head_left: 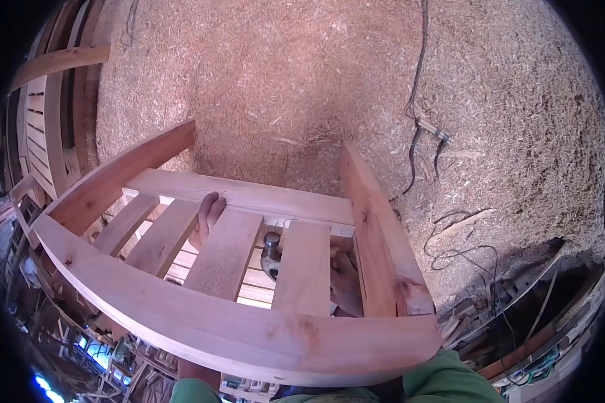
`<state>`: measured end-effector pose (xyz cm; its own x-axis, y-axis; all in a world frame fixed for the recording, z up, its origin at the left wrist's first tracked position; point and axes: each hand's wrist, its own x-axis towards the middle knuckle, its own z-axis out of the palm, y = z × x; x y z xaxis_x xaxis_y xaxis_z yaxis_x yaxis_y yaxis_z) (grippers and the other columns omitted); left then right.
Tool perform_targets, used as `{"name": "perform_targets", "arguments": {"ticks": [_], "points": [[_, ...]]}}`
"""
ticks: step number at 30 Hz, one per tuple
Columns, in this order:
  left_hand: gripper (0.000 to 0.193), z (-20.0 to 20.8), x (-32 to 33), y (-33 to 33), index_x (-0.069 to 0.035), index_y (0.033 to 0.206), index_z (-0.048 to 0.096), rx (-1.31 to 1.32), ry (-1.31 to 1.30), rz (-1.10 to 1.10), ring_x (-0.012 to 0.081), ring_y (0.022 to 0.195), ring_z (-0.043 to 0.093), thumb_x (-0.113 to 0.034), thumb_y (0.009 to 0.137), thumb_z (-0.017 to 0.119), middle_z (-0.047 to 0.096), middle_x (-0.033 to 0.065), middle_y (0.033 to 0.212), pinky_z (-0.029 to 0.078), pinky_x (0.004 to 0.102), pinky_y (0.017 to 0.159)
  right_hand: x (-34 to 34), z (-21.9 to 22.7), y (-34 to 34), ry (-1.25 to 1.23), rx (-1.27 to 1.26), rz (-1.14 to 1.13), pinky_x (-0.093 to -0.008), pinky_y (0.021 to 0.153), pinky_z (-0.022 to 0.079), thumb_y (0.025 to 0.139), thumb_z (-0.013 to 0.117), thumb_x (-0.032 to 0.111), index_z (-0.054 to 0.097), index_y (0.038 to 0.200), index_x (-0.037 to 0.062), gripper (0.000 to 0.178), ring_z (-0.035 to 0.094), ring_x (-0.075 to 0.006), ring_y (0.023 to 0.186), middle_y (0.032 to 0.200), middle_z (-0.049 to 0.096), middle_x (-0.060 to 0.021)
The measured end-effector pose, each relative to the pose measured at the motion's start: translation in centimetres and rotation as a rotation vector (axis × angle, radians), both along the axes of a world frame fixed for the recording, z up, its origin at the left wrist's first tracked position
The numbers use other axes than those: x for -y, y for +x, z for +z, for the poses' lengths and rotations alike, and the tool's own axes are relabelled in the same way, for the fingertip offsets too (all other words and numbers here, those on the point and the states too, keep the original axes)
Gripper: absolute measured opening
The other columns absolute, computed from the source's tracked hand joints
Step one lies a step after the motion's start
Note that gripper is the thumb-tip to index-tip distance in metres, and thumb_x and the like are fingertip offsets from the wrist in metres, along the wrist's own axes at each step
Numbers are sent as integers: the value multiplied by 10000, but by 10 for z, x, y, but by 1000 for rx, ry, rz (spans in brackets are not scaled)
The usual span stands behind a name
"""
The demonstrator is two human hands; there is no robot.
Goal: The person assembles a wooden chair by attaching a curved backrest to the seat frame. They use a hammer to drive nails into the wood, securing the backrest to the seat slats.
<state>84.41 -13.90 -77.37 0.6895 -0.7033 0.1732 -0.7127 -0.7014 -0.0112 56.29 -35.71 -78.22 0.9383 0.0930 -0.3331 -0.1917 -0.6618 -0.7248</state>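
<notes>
A slatted frame of pale and reddish wood, like a chair or bench part, stands upright in front of me. My left hand (pixel 210 216) reaches through from behind, its fingers curled around the edge of a wooden slat (pixel 224 252) beside the cross rail (pixel 249 193). My right hand (pixel 345 279) is behind the frame near the right post (pixel 376 248), its fingers closed. A hammer's metal head (pixel 271 254) shows in the gap between two slats. Its handle runs behind the slat (pixel 302 269) toward my right hand and is hidden there.
Wood shavings (pixel 289 74) cover the ground. A black cable (pixel 418 74) with a joint lies at the right, above a loose wood strip (pixel 460 225). Slatted wooden pieces (pixel 39 127) stand at the left. Boards and scraps (pixel 538 336) are piled at the lower right.
</notes>
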Motion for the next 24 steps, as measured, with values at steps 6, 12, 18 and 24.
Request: {"name": "perform_targets", "arguments": {"ticks": [6,12,18,24], "points": [[373,-13,-10,2,-98,1262,651,3,-7,-16,283,948,792,-301,962,737,739,99,1260,620,390,643,-2,-2,1,22,-5,-17,-524,987,562,974,720,275,686,1382,137,432,721,-363,1110,1212,711,-136],[426,-5,2,2,-115,1279,648,-53,-28,37,286,883,792,-337,933,763,747,109,1238,624,388,630,-7,-8,0,29,19,-38,-529,999,555,976,719,278,682,1386,133,436,715,-369,1121,1215,709,-142],[459,-7,-8,-1,-122,1305,641,-49,23,41,289,920,789,-361,933,762,733,98,1285,627,414,658,-8,-10,-3,15,60,-55,-533,1010,548,978,717,280,678,1390,129,440,709,-376,1132,1219,707,-148],[547,-28,-29,-4,-94,1368,641,-84,-66,53,359,959,775,-380,920,771,728,122,1318,624,500,770,-7,-16,-21,-52,103,-74,-538,1022,541,981,715,283,674,1394,124,444,703,-382,1144,1223,705,-154]]}}
